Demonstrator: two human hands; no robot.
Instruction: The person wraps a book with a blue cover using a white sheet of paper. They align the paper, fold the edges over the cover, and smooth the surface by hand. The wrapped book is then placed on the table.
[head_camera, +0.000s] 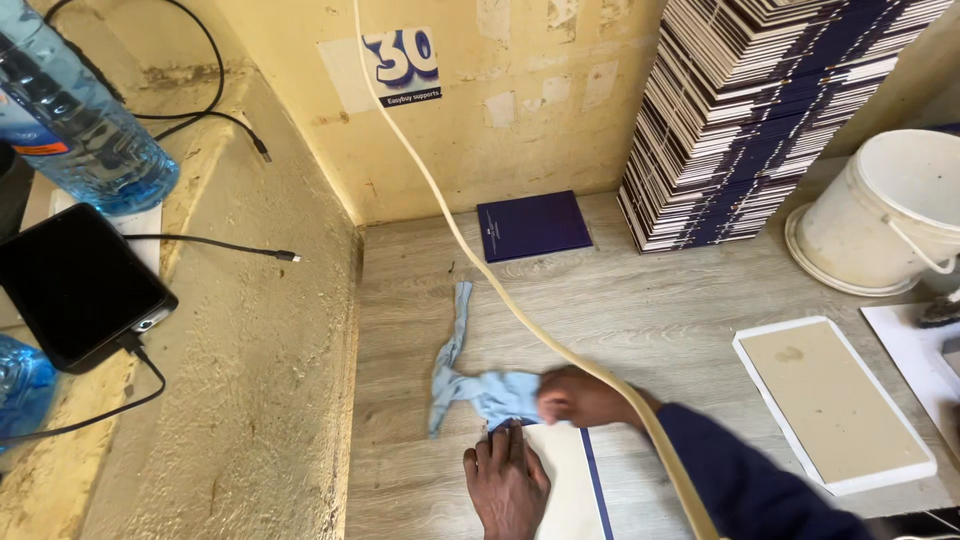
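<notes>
Right hand (578, 397): closed on the bunched end of the blue cloth (480, 385).
Left hand (507, 480): laid open and flat, palm down, on the white cover (568, 485).
Cloth position: on the desk (660, 310), touching the cover's far edge, just beyond the left hand's fingertips.
Cloth long axis: run from the right hand away and leftward, tail free.
Nearer hand: right.

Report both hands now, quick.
Left hand: open, flat on the white sheet.
Right hand: closed on the blue cloth.
</notes>
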